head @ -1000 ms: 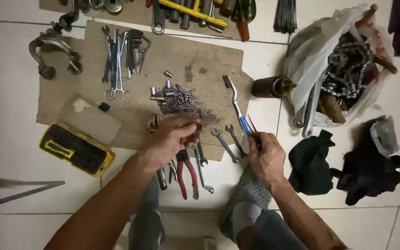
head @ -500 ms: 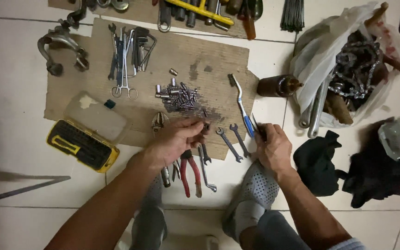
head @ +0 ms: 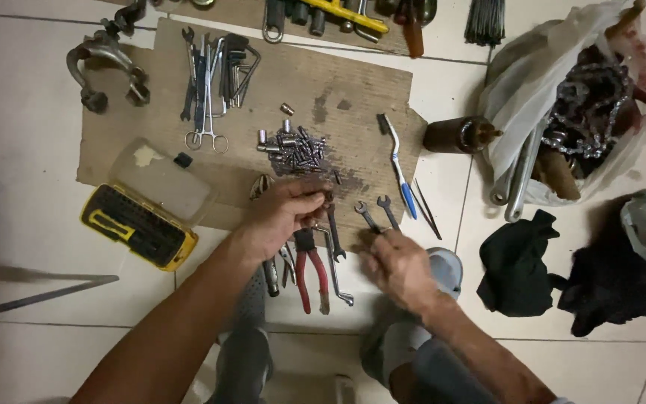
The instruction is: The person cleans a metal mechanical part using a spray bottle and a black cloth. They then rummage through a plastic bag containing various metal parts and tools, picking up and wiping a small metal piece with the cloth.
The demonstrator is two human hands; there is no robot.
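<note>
My left hand (head: 278, 218) sits at the near edge of the cardboard sheet (head: 353, 82), fingertips pinched on a small dark metal part (head: 326, 203). Just beyond it lies a pile of small metal bits (head: 293, 152). My right hand (head: 399, 268) is blurred and low over the near ends of two small open-ended wrenches (head: 372, 216), with nothing seen in its grip. A thin dark pointed tool (head: 428, 209) lies on the tile beside a white and blue toothbrush (head: 398, 166).
Red-handled pliers (head: 312, 271) and other wrenches lie under my left wrist. A yellow bit case (head: 139, 233) with a clear lid is at left. A brown bottle (head: 459, 135), a white bag holding a chain (head: 585, 105) and black rags (head: 517, 262) are at right.
My right hand has let go of the thin dark tool, which now lies by the toothbrush, and moved left and nearer, onto the small wrenches. My left hand stays put.
</note>
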